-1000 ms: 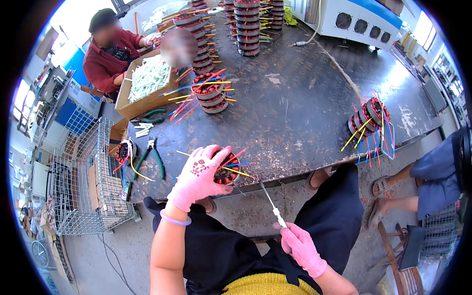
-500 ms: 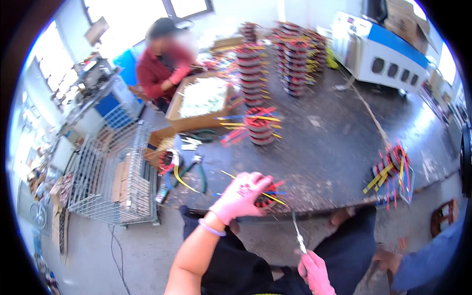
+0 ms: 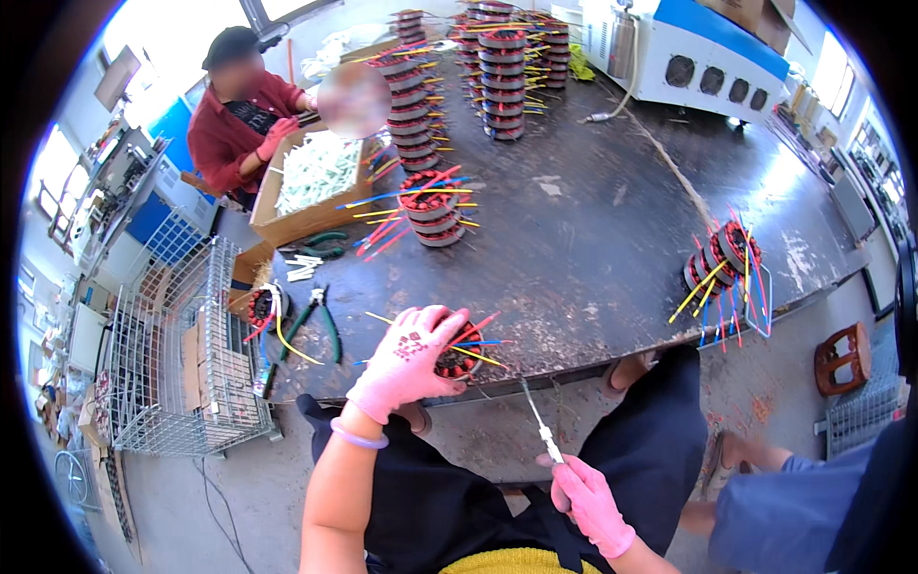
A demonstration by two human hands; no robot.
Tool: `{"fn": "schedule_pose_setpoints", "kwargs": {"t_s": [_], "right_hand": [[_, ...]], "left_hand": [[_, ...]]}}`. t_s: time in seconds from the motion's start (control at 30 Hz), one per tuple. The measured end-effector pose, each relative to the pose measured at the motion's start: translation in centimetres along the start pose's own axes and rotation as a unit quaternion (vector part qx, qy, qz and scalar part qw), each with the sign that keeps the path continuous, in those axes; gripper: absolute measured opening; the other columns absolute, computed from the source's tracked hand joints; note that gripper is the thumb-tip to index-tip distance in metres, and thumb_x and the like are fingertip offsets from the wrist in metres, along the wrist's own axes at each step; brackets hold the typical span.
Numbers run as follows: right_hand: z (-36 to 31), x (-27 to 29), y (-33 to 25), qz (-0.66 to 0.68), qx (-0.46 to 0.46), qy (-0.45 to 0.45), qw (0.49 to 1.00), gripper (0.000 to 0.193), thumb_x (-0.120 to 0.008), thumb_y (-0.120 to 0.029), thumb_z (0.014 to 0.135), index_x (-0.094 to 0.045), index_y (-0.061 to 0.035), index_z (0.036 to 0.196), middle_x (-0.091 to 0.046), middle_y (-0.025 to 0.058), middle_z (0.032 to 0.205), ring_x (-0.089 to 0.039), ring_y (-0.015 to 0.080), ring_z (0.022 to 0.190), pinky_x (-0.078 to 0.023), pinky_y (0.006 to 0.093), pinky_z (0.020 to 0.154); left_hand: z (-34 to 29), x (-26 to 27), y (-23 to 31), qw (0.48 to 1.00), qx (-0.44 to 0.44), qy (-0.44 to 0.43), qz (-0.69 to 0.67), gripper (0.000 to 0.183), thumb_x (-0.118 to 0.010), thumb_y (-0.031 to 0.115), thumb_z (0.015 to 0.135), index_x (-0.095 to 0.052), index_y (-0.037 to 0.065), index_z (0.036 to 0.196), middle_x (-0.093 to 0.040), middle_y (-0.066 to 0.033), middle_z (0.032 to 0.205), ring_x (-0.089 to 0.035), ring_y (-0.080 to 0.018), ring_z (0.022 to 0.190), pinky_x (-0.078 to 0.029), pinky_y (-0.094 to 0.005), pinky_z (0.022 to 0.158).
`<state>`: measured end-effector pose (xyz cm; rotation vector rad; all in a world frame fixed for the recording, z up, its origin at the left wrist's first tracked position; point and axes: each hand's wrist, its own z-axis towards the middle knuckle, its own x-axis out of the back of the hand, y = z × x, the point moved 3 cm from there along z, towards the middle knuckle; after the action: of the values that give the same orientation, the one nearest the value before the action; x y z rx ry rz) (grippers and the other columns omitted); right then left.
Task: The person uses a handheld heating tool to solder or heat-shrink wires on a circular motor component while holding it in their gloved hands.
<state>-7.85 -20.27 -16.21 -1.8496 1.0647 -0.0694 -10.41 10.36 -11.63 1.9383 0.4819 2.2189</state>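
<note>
My left hand, in a pink glove, is closed around a ring-shaped motor stator with red-brown windings at the near table edge. Red, blue and yellow wire leads stick out of it, and the palm hides its left side. Lower right, over my lap, my right hand, also pink-gloved, grips a slender rod-like tool with a grey shaft and a white section. The tool's tip is near the table edge, apart from the stator. Thin strands hang between the stator and the tip.
Stator stacks stand at the back, a shorter stack nearer. Left lie green-handled pliers, another stator and a carton of white pieces; a co-worker sits behind. Right are leaning stators and a person in blue.
The whole view has shifted, so the table's things appear farther left and higher. Both hands keep their holds, with the tool still beside the stator. The person in blue at right has shifted.
</note>
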Motion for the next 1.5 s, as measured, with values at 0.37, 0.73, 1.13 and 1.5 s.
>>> {"fn": "schedule_pose_setpoints", "kwargs": {"t_s": [0.37, 0.73, 1.13, 1.5], "right_hand": [[1.0, 1.1, 2.5, 0.026, 0.037, -0.011, 0.999, 0.033, -0.054, -0.022, 0.104, -0.059, 0.0023, 0.126, -0.044, -0.0053, 0.062, -0.037, 0.0046, 0.054, -0.027, 0.0219, 0.052], [-0.6, -0.2, -0.9, -0.019, 0.015, 0.012, 1.000, 0.035, -0.052, -0.023, 0.104, -0.058, 0.0029, 0.127, -0.046, -0.0049, 0.063, -0.037, 0.0042, 0.053, -0.027, 0.0218, 0.050], [-0.4, -0.4, -0.3, -0.080, 0.058, 0.033, 0.995, 0.031, -0.048, -0.025, 0.104, -0.065, -0.0044, 0.121, -0.043, -0.0073, 0.063, -0.034, 0.0028, 0.053, -0.024, 0.0210, 0.049], [-0.4, -0.4, -0.6, -0.114, 0.084, 0.030, 0.989, 0.032, -0.048, -0.029, 0.104, -0.066, -0.0052, 0.115, -0.041, -0.0077, 0.061, -0.032, 0.0028, 0.049, -0.022, 0.0216, 0.045]], "left_hand": [[-0.1, -0.1, -0.3, 1.000, -0.013, 0.003, 0.016, 0.092, -0.085, 0.037, 0.060, -0.050, 0.010, 0.140, -0.052, -0.0165, 0.131, -0.050, -0.0379, 0.121, -0.040, -0.0453, 0.107], [0.1, -0.5, 0.0, 1.000, -0.002, -0.006, 0.003, 0.093, -0.085, 0.036, 0.059, -0.050, 0.007, 0.140, -0.052, -0.0174, 0.131, -0.050, -0.0389, 0.122, -0.039, -0.0463, 0.107], [-0.2, -0.5, -0.5, 1.000, -0.015, -0.007, 0.007, 0.094, -0.084, 0.039, 0.061, -0.048, 0.009, 0.142, -0.052, -0.0175, 0.133, -0.049, -0.0379, 0.125, -0.037, -0.0470, 0.109], [-0.5, -0.3, -0.1, 1.000, 0.000, -0.014, 0.006, 0.096, -0.085, 0.037, 0.062, -0.044, 0.009, 0.144, -0.050, -0.0177, 0.134, -0.049, -0.0376, 0.123, -0.037, -0.0461, 0.109]]}}
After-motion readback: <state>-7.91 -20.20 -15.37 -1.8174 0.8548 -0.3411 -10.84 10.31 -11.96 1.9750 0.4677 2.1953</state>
